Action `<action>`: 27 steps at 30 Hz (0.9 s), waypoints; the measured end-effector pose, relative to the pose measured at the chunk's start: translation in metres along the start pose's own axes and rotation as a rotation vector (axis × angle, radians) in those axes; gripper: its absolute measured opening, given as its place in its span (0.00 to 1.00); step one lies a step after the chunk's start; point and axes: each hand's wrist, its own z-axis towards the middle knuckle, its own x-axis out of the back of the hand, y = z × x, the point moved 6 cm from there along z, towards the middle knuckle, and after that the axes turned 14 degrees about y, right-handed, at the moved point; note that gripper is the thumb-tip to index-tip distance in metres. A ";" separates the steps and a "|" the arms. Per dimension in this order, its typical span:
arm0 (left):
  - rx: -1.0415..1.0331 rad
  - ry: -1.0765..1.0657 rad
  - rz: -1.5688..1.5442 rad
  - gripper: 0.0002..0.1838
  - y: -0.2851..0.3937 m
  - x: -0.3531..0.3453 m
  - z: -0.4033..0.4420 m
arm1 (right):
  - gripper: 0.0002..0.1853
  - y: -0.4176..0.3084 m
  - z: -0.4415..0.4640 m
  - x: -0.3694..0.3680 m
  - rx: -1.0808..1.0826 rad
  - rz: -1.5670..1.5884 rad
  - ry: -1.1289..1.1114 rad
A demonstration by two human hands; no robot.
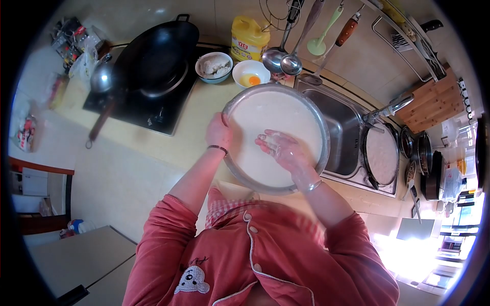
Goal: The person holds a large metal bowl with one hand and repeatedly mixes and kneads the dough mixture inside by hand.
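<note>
A wide metal basin (322, 109), with smooth white liquid or batter (275, 102) in it, sits at the counter's front edge, beside the sink. My left hand (219, 131) grips the basin's left rim; its fingertips are partly hidden. Over the middle of the white surface is my right hand (280, 149), palm partly turned up and fingers stretched out. White residue coats its fingers and palm, and I see no object in it.
Behind the basin stand a bowl with a cracked egg (251, 74), a bowl of white powder (214, 67) and a yellow oil jug (249, 38). A black wok (155, 53) is on the cooktop at left. A sink (341, 133) and a round white-filled pan (382, 155) lie right.
</note>
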 end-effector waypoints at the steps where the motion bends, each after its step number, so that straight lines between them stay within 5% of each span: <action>1: 0.000 0.000 0.002 0.13 0.001 0.001 0.000 | 0.17 0.001 0.000 0.000 -0.026 0.006 0.018; 9: -0.004 -0.009 -0.002 0.13 0.001 0.000 0.000 | 0.17 0.007 0.002 0.002 -0.144 0.089 0.084; 18: 0.013 -0.007 0.005 0.13 0.000 0.000 0.000 | 0.25 0.005 0.003 0.001 0.018 0.082 -0.028; 27: 0.002 0.006 0.002 0.12 -0.001 0.000 0.000 | 0.16 -0.001 -0.002 -0.011 0.044 0.035 -0.005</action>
